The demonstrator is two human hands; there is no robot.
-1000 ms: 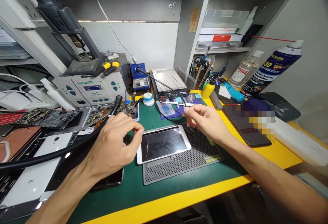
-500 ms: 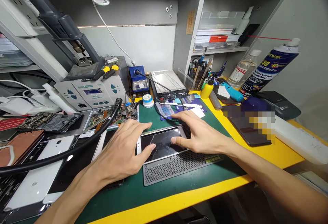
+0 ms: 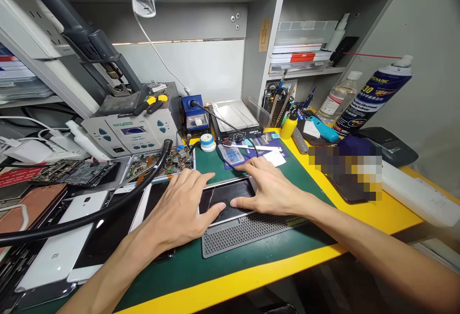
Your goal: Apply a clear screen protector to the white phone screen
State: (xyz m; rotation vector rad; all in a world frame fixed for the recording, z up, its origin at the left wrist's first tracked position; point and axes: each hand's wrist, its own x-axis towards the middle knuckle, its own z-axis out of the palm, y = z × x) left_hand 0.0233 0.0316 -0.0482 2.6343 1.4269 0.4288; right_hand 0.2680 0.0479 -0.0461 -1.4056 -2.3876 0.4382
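Note:
A smartphone [image 3: 227, 192] with a white frame and dark screen lies face up on a grey honeycomb pad [image 3: 244, 235], over the green mat [image 3: 287, 251]. My left hand [image 3: 181, 203] grips its left end, thumb pressed on the glass and fingers reaching over the far edge. At the opposite end, my right hand [image 3: 271, 187] holds the phone the same way. Both thumb tips rest close together near the middle of the screen. The phone's ends are covered by my hands.
Left are several phones, including a white phone back [image 3: 59, 251], circuit boards [image 3: 161, 165], a black hose [image 3: 118, 208] and a grey rework station [image 3: 132, 132]. Behind sit a small hot plate [image 3: 235, 115] and a white-blue jar [image 3: 207, 142]. A spray can [image 3: 375, 96] and a dark phone [image 3: 345, 182] stand right.
My thumbs have slid inward along the screen and are now closer together. My right hand has shifted slightly left and covers more of the phone's right end. The view has tilted a little.

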